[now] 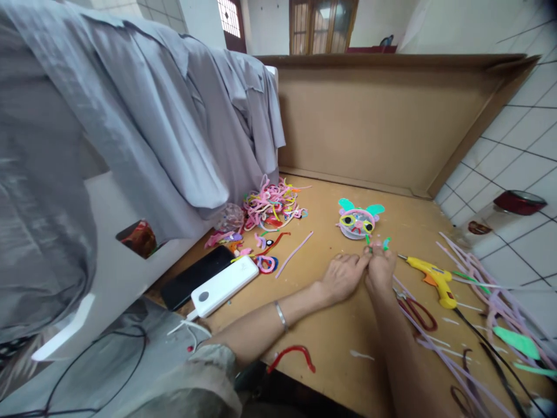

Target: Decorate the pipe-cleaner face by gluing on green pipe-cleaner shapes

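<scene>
Over there, the left hand (343, 276) and right hand (381, 268) pinch a thin green fuzzy strip (368, 239), likely light, bendy, best held near its end.

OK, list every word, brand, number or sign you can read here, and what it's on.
No text is readable.
White power bank: any marking too small to read.
Red-lidded jar: dark patch, too blurred to read.
Yellow glue gun: no lettering can be made out.
</scene>
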The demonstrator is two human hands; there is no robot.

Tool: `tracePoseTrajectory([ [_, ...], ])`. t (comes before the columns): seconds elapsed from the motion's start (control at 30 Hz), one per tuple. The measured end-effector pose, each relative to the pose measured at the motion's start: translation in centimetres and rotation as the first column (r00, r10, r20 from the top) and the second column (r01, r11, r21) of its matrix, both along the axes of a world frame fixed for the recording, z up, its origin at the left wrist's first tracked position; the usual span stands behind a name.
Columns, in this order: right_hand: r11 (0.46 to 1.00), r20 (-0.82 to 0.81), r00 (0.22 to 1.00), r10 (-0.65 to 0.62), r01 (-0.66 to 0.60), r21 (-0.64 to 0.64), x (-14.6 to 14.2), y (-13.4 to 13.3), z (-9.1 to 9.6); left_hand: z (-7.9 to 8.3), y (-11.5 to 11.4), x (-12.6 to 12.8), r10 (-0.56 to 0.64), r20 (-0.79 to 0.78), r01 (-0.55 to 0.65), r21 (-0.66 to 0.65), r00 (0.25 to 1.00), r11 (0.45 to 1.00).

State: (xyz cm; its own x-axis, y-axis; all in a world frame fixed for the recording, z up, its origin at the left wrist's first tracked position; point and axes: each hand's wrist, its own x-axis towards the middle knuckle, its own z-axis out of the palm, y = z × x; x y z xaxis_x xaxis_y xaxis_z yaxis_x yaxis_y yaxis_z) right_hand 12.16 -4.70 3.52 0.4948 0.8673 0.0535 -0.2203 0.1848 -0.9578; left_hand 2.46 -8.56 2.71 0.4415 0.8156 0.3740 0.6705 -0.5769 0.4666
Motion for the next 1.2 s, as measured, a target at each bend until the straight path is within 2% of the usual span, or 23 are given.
tracePoseTrajectory([
  [0.03,0.998,-0.033,0.997,-0.068,0.068,0.010,0.8,0.2,0.2,-0.6,0.0,-0.2,-0.028,0.056,0.028,-0.011,0.998,1.000],
  [0.1,0.981,-0.110,0.975,-0.192,0.194,0.011,3.0,0.4,0.9,-1.7,0.3,-1.0,-0.007,0.252,0.026,-0.072,0.968,0.997],
  [0.13,0.977,-0.152,0.965,-0.212,0.214,-0.001,4.0,0.5,1.3,-2.2,0.6,-1.6,0.031,0.372,0.023,-0.140,0.928,0.990],
  [0.17,0.981,-0.187,0.964,-0.189,0.192,-0.001,4.9,0.5,1.6,-2.6,1.1,-2.4,0.126,0.502,-0.007,-0.231,0.856,0.973],
  [0.23,0.999,-0.210,0.977,-0.033,0.034,-0.001,5.7,0.4,2.0,-3.0,2.2,-3.9,0.338,0.716,0.017,-0.439,0.611,0.898],
  [0.3,0.981,-0.181,0.967,0.179,-0.190,-0.046,5.0,0.3,1.9,-2.8,3.3,-5.3,0.529,0.772,0.150,-0.604,0.352,0.782],
  [0.33,0.951,-0.162,0.946,0.282,-0.298,-0.085,4.3,0.2,1.6,-2.5,3.7,-5.8,0.587,0.760,0.225,-0.646,0.279,0.729],
  [0.4,0.884,-0.119,0.897,0.425,-0.440,-0.158,2.5,-0.1,1.0,-1.9,4.1,-6.4,0.651,0.731,0.321,-0.679,0.205,0.660],
  [0.5,0.825,-0.016,0.844,0.536,-0.527,-0.206,0.7,-0.5,-0.1,-1.4,4.0,-6.5,0.652,0.735,0.353,-0.669,0.186,0.654],
  [0.63,0.808,0.236,0.777,0.584,-0.525,-0.269,0.4,-0.4,-1.5,-2.1,4.0,-6.1,0.596,0.780,0.318,-0.624,0.191,0.714],
  [0.7,0.845,0.427,0.729,0.535,-0.470,-0.256,0.7,0.0,-2.2,-2.7,4.1,-6.0,0.568,0.799,0.276,-0.601,0.199,0.750],
  [0.8,0.913,0.651,0.654,0.384,-0.377,-0.159,1.0,0.6,-3.1,-3.4,4.1,-5.9,0.526,0.815,0.227,-0.575,0.243,0.786],
  [0.93,0.930,0.733,0.611,0.299,-0.358,-0.081,1.2,0.7,-3.1,-3.7,4.0,-5.9,0.487,0.816,0.144,-0.547,0.311,0.825],
  [1.03,0.886,0.696,0.600,0.394,-0.448,-0.116,0.6,0.2,-2.4,-3.6,4.0,-6.0,0.478,0.804,0.082,-0.536,0.355,0.840],
  [1.13,0.797,0.671,0.526,0.522,-0.582,-0.164,-0.3,-0.4,-1.9,-3.4,3.9,-6.1,0.477,0.781,0.013,-0.525,0.403,0.851],
  [1.2,0.762,0.691,0.473,0.546,-0.623,-0.175,-0.7,-0.6,-1.8,-3.3,3.8,-6.1,0.475,0.765,-0.021,-0.519,0.436,0.855],
])
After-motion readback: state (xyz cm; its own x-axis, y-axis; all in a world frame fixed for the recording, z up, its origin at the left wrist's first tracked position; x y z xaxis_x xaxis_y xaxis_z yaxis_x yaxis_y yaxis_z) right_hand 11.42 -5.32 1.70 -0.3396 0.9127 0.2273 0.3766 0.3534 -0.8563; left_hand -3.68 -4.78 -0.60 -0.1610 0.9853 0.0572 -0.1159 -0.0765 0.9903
